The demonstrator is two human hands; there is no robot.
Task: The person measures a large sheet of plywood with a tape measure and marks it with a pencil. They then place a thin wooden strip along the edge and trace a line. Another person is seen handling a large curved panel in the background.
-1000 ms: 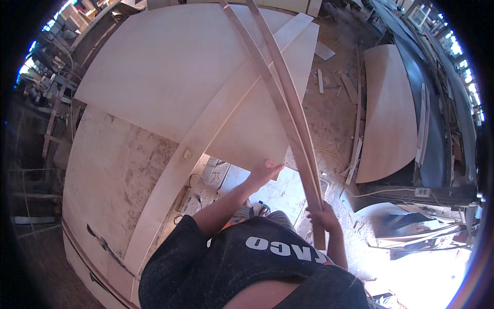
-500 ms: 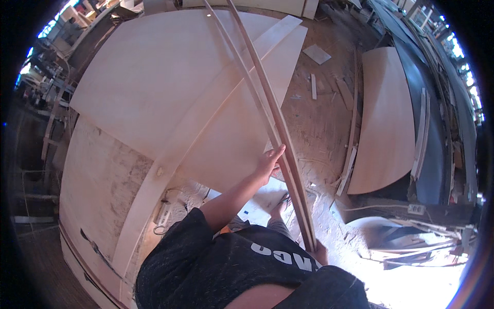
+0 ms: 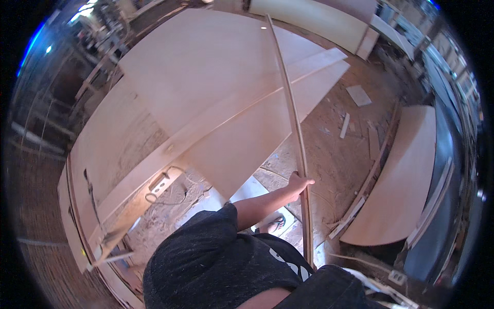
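Note:
My left hand (image 3: pixel 298 185) is closed around long, thin wooden strips (image 3: pixel 292 105), its thumb pointing right across them. They run from beside my body out over a large pale plywood sheet (image 3: pixel 206 62). Seen from here the strips lie so close together that they look like one narrow bar. Their near end passes down beside my dark shirt. My right hand cannot be seen; only the dark right sleeve shows near the strips' lower end. A long, straight pale board (image 3: pixel 221 129) lies diagonally across the plywood, under the line of the strips.
A socket strip (image 3: pixel 160 184) with a looped cord sits beside the board's near part. On the right, a wide wooden panel (image 3: pixel 396 180) leans near dark sheets. Offcuts, including a square piece (image 3: pixel 358 96) and a short strip (image 3: pixel 345 125), litter the dusty floor.
The view has turned, so the plywood sits further right. The strips, spread in a narrow V before, now line up as one. My right hand, partly visible earlier, has gone out of sight.

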